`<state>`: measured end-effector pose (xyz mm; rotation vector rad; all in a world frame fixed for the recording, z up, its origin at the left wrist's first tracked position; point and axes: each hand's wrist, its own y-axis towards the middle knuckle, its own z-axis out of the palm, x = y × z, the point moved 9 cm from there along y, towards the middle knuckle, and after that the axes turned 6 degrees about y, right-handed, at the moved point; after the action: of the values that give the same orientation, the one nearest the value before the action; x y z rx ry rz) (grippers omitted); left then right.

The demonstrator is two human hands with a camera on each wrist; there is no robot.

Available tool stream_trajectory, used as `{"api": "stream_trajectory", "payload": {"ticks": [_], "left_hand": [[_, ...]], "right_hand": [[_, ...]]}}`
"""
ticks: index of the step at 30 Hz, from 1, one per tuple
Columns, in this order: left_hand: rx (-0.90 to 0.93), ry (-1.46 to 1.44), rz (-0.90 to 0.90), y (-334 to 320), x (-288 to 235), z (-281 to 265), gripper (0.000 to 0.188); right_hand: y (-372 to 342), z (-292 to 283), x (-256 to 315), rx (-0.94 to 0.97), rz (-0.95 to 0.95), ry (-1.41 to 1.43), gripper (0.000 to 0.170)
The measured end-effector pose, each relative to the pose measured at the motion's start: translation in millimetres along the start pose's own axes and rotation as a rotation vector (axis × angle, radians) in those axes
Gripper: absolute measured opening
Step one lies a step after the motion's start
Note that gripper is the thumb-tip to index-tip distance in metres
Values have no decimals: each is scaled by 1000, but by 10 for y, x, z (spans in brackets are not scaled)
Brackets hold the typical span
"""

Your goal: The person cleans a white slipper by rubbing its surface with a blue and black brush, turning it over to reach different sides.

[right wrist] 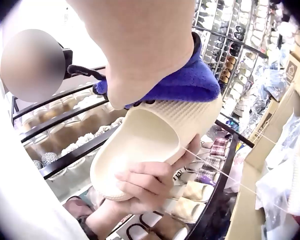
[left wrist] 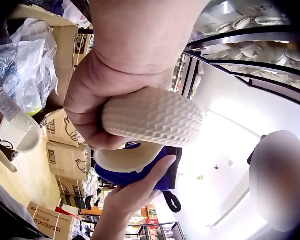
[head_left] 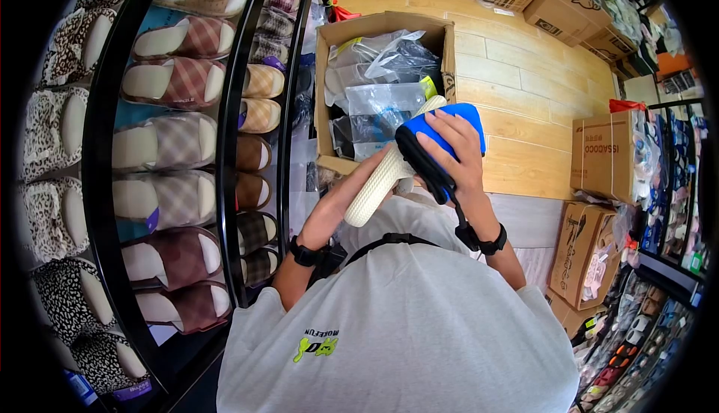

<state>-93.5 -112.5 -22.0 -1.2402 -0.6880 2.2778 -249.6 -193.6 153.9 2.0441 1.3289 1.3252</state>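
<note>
Cream clog (head_left: 372, 188) gripped, left hand (left wrist: 92, 102) | blue cloth (head_left: 468, 119) gripped, right hand (head_left: 459, 147) | carton (head_left: 323, 113) beyond, rack (head_left: 99, 128) beside

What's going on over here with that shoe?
A person is holding a cream clog in the left hand. The right hand grips a fuzzy blue cloth with a black part, held against the clog's upper. An open cardboard box with plastic bags in it stands in front, and slippers line the rack on the person's left.
</note>
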Motion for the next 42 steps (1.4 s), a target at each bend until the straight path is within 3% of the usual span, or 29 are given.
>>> {"api": "stream_trajectory", "payload": {"ticks": [2,6,7,8,9,10,13,15,16,19,22,23,26,28,30,31,34,38,42], "left_hand": [[48,-39,-59,29,82,-41,59],[6,-37,-45,21,170,-192,65],[133,-60,-12,142,361,-403,48],[261,-83,21,205,500,-525,50],[275,102,195,167,471,-571,56],[298,319,274,246,754,-998,58],[297,108,297,-1,424,-669,56],[685,-373,146,102,512,-508,55],[685,-373,148,121,528,-505,55],[298,-203,27,72,353,-348,42],[-85,-34,-94,-67,232,-367,66],[239,83,242,-60,475,-676,60],[229,290,311,-113,263,-611,63],[205,248,288,-96,267,-587,57],[341,-226,143,-53,314,-451,48],[364,-170,-10,-178,54,-119,46],[275,-96,-69,-201,-40,-23,47],[182,-107,30,-243,-66,-73,45],[0,-91,-31,-189,60,-337,50]], "right_hand": [[-42,42,-92,59,-28,-27,59],[-37,35,-136,-12,50,-42,59],[-33,45,-62,-5,32,-48,55],[-29,56,35,2,15,-53,54],[-23,96,132,33,11,-29,53],[-64,165,195,67,-19,-32,54],[-88,221,183,111,-61,-21,54],[-57,166,16,67,-32,-11,54],[-49,138,-50,32,-2,-1,56],[-2,110,-42,-54,56,13,57],[-35,160,161,-23,-16,13,52],[-69,216,233,31,-48,-19,49],[-159,307,363,92,-185,-39,47],[-123,261,232,160,-149,-5,48],[-31,167,117,64,-59,45,51],[-46,142,0,14,1,63,56],[-4,133,31,-50,50,85,54],[-131,303,347,158,-167,-10,53],[-17,218,159,96,-32,62,57]]}}
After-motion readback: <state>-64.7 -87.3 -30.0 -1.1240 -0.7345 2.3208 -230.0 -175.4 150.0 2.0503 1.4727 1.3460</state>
